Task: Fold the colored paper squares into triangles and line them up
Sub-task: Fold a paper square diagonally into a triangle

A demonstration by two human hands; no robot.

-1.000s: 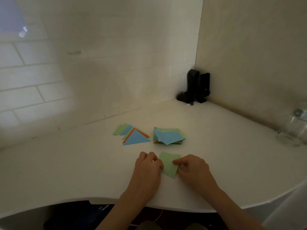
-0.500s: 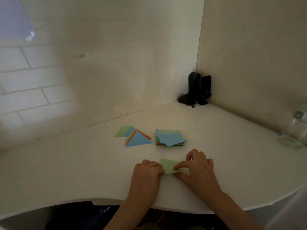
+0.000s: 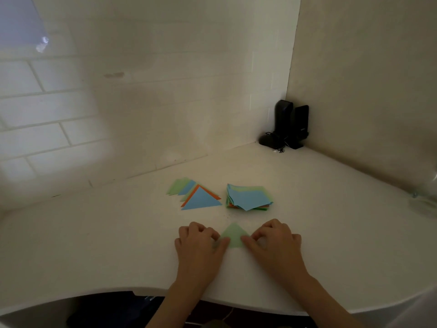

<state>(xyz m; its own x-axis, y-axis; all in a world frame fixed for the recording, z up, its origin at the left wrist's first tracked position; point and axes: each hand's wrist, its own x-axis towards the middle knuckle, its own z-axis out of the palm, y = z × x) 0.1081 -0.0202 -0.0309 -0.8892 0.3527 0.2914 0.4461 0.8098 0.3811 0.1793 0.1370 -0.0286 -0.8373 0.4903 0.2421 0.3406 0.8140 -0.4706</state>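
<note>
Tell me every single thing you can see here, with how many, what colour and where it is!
green paper triangle: one, light green, near the counter's front edge, between the two hands.
folded triangles: several overlapping, exact count unclear, blue, orange and green, middle of the counter, left of the stack.
stack of paper squares: one pile, blue on top, green and orange edges showing, right of the folded triangles.
black devices: two upright, with a dark rounded thing and a cord at their foot, in the far corner.
clear object: one, see-through, cut off at the right edge.
counter: one, white, against tiled walls.
left hand: one, pressing the triangle's left corner.
right hand: one, pressing the triangle's right corner.
</note>
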